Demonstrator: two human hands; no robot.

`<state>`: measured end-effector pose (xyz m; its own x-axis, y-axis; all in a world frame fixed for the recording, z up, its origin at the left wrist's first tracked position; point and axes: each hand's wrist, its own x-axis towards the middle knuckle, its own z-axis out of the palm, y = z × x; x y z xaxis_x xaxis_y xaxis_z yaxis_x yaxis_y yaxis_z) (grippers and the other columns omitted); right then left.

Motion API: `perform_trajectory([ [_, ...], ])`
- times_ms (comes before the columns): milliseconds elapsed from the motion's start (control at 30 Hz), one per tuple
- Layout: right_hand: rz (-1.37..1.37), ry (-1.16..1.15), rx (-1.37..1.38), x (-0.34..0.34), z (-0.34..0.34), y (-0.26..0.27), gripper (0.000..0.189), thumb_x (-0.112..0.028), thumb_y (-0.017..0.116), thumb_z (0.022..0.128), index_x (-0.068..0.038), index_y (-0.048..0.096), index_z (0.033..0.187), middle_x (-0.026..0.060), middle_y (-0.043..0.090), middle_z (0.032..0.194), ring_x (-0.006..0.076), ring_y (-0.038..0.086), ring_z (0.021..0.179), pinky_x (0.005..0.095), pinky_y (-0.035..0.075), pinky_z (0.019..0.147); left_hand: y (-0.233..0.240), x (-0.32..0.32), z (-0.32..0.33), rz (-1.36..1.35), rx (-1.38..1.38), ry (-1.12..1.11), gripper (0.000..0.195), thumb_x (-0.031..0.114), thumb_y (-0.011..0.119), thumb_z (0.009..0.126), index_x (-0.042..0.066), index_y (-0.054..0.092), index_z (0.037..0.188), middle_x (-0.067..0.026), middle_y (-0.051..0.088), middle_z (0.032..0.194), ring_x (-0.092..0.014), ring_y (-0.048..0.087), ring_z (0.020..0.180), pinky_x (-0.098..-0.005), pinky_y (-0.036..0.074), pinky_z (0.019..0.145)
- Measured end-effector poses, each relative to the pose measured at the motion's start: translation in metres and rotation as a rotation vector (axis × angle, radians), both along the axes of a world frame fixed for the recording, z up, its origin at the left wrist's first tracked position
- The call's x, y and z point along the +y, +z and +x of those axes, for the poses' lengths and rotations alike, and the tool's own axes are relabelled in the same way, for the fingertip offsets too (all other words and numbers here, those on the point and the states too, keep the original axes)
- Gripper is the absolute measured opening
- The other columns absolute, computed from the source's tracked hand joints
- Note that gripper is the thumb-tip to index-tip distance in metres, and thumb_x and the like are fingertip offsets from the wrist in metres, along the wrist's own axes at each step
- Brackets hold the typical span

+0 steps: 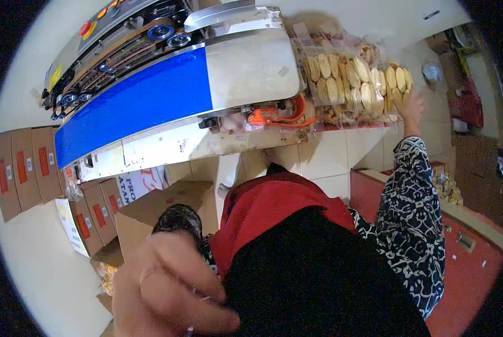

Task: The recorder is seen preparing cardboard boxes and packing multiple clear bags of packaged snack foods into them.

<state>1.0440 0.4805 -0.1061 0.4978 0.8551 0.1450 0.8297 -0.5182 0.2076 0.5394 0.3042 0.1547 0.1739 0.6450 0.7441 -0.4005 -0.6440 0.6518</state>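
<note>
My right hand (409, 108) reaches out to the far right end of a row of clear plastic packs (365, 84) filled with pale oval biscuits. Its thumb side overlaps the endmost biscuits (399, 78); whether the fingers grip the pack is not clear. Close to the camera at lower left, my left hand (173, 282) is large and blurred, its fingers curled. Small bright glints show by those fingers, and I cannot tell whether anything is held. Left of the packs stands a band sealer with a blue conveyor belt (150, 101) and a metal end plate (251, 67).
An orange tape dispenser (276, 116) sits under the plate's near edge. Cardboard boxes (21, 168) with red labels are stacked at left, with an open carton (167, 202) nearer me. At right is a red surface (462, 269) with a raised edge; bagged food (447, 185) lies beyond.
</note>
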Motion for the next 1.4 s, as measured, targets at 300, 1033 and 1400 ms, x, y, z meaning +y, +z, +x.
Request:
perform_trajectory([
  [300, -0.054, -0.015, 0.212, 0.015, 0.054, -0.013, 0.103, -0.056, 0.072, 0.051, -0.032, 0.016, 0.134, 0.0214, 0.029, 0.131, 0.0389, 0.030, 0.119, 0.0521, 0.032, 0.091, 0.027, 0.005, 0.057, -0.137, 0.037, -0.105, 0.055, 0.043, 0.060, 0.075, 0.019, 0.043, 0.122, -0.0080, 0.047, 0.118, -0.015, 0.047, 0.061, -0.0231, 0.035, 0.050],
  [1033, 0.417, 0.627, 2.939, -0.114, -0.218, 0.108, 0.058, -0.045, 0.040, 0.084, -0.006, 0.036, 0.126, 0.0109, 0.044, 0.124, 0.0228, 0.045, 0.112, 0.0408, 0.037, 0.094, -0.009, 0.021, 0.009, -0.052, -0.043, 0.612, 0.066, 0.039, 0.060, 0.077, 0.009, 0.027, 0.126, -0.0175, 0.048, 0.104, -0.020, 0.050, 0.071, -0.0304, 0.043, 0.064],
  [1400, -0.125, 0.071, 2.560, -0.125, -0.327, 0.154, 0.060, -0.050, 0.040, 0.083, -0.007, 0.036, 0.125, 0.0093, 0.048, 0.118, 0.0255, 0.051, 0.104, 0.0410, 0.042, 0.089, -0.131, -0.005, -0.012, -0.816, 0.189, 0.279, 0.078, 0.057, 0.032, 0.084, 0.000, 0.018, 0.134, -0.0129, 0.025, 0.137, -0.023, 0.023, 0.127, -0.0360, 0.019, 0.102],
])
